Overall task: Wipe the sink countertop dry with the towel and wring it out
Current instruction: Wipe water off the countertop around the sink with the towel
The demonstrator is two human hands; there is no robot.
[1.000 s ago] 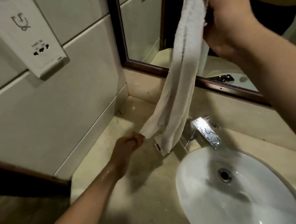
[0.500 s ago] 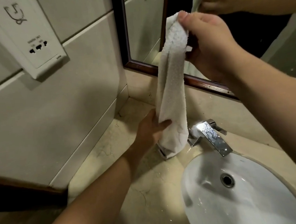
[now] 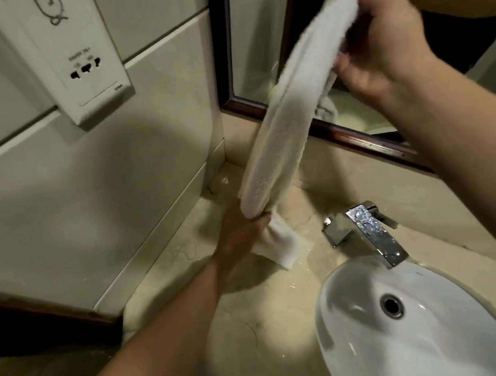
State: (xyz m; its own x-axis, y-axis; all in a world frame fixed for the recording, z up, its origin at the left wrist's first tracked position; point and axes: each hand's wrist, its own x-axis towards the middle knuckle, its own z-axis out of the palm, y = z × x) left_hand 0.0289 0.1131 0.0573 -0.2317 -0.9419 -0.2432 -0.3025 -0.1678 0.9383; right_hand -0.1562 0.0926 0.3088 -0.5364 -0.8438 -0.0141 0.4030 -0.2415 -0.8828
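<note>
1. A white oval sink sits lowest and nearest, at the right, with a round metal drain in its bowl.
2. The beige marble bench surrounds the sink. Wet glints lie on it just left of the sink's rim.
3. The left forearm reaches in from the bottom edge and across the bench towards the back left corner.
4. The left hand hangs low over the bench. Its grip is clenched round the lower part of the towel, and a short end sticks out below the fist. Whether that end touches the bench I cannot tell.
5. A chrome tap, beaded with water, stands right of the left hand, apart from it. Its spout reaches over the sink's back rim.
6. The towel, white and gathered into a long band, runs taut and slanted from the left hand up to the right, above the bench's back left corner and left of the tap.
7. The right hand is raised at the upper right, in front of the mirror. Its grip grasps the towel's top end, fingers curled round it.
8. The mirror has a dark wooden frame and reflects a hand and the towel at the top edge.
9. On the tiled left wall a white socket plate is mounted.
</note>
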